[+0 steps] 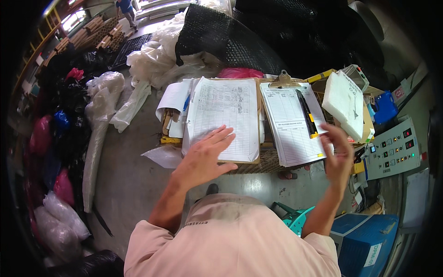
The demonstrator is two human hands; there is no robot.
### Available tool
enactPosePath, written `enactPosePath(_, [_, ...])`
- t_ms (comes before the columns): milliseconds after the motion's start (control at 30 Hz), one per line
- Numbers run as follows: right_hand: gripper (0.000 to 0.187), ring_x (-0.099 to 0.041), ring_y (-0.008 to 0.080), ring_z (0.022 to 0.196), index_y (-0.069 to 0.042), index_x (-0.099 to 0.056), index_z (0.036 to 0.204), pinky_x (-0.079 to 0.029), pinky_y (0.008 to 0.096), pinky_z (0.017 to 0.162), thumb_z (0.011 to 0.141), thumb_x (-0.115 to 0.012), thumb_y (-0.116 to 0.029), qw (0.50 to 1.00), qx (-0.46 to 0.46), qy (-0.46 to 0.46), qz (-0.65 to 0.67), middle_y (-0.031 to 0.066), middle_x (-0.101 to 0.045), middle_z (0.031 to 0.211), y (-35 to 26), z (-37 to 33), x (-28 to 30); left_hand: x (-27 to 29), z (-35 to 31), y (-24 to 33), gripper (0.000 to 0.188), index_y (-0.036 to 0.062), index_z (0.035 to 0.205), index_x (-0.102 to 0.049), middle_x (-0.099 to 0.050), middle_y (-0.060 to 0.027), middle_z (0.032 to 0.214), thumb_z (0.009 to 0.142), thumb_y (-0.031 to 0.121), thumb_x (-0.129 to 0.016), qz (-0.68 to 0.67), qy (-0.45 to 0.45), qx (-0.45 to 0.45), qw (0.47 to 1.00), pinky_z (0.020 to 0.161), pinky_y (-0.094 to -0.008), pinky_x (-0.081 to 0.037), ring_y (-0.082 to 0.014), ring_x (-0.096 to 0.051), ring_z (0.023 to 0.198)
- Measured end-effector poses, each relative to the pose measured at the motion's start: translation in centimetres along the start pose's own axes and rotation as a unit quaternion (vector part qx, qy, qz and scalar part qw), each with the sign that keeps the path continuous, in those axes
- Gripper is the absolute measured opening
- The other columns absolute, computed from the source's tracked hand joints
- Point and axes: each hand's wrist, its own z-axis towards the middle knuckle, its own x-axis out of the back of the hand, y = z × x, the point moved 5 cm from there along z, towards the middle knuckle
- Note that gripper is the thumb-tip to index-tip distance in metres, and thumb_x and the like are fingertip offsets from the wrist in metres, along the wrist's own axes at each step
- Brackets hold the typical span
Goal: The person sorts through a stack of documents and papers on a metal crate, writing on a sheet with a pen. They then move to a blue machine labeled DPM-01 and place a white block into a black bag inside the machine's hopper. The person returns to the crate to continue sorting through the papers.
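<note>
A stack of printed table sheets (224,108) lies on a worn backing board in front of me. My left hand (208,154) rests on its lower left part, fingers stretched out and nothing held. To the right is a clipboard (285,86) with a metal clip, holding printed forms (288,134). A black and yellow utility knife (308,114) lies lengthwise on the forms. Slightly blurred, my right hand (340,150) is by the clipboard's right edge, near the knife's lower end. Its fingers are bent and apart, with nothing visible between them.
Under the papers is a wire basket (258,161). A white foam block (344,104) and a blue case (386,107) stand right, above a control panel (392,150). Black bubble sheeting (226,39) lies behind; plastic bundles (99,134) line the left. A blue box (369,240) is lower right.
</note>
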Motion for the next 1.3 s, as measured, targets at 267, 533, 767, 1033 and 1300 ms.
enactPosePath(267, [0.036,-0.071,0.0142,0.084,0.001,-0.076,0.127,-0.056,0.0266,0.073,0.092,-0.082,0.005,0.991,-0.032,-0.125,0.034,0.0116,-0.077,0.106,-2.7,-4.0,-10.1,-2.5,1.2,-1.3,0.072,-0.0021,0.142,-0.066,-0.059,-0.0182,0.158,0.080,0.024,-0.093,0.027,-0.009,-0.024,0.999,0.127,-0.0449,-0.041,-0.0345,-0.048,0.154])
enactPosePath(533, [0.032,-0.072,0.0137,0.085,0.002,-0.075,0.127,-0.056,0.0274,0.073,0.095,-0.079,0.005,0.986,-0.055,-0.139,0.071,0.0112,-0.076,0.104,-3.1,-4.0,-11.7,-2.8,0.3,-2.3,0.054,0.0009,0.130,-0.075,-0.070,-0.0163,0.144,0.083,0.021,-0.091,-0.025,0.047,-0.011,0.999,0.119,-0.0463,-0.049,-0.0356,-0.057,0.146])
enactPosePath(767, [0.032,-0.072,0.0182,0.085,-0.003,-0.076,0.127,-0.058,0.0292,0.074,0.096,-0.075,0.005,0.983,-0.092,-0.161,0.011,0.0090,-0.075,0.110,-2.3,-4.6,-12.6,-2.4,0.1,-1.2,0.056,0.0039,0.131,-0.075,-0.069,-0.0136,0.145,0.081,0.021,-0.092,-0.001,0.061,0.005,0.998,0.117,-0.0461,-0.050,-0.0347,-0.057,0.145])
enactPosePath(1033, [0.035,-0.075,0.0290,0.091,-0.008,-0.078,0.125,-0.061,0.0379,0.077,0.092,-0.076,0.004,0.969,0.011,-0.192,-0.154,0.0096,-0.073,0.117,-2.8,-4.6,-13.9,-4.3,1.7,0.8,0.062,0.0052,0.132,-0.073,-0.068,-0.0136,0.141,0.076,0.022,-0.094,-0.011,0.079,-0.003,0.997,0.118,-0.0489,-0.047,-0.0384,-0.055,0.142])
enactPosePath(1300, [0.030,-0.073,0.0310,0.101,-0.010,-0.074,0.114,-0.060,0.0406,0.082,0.085,-0.078,0.000,0.939,0.074,-0.235,-0.242,0.0079,-0.070,0.114,-2.3,-3.8,-15.3,-5.6,2.2,0.5,0.065,0.0051,0.135,-0.072,-0.063,-0.0144,0.150,0.077,0.023,-0.094,0.006,0.086,0.033,0.996,0.123,-0.0496,-0.041,-0.0386,-0.048,0.150])
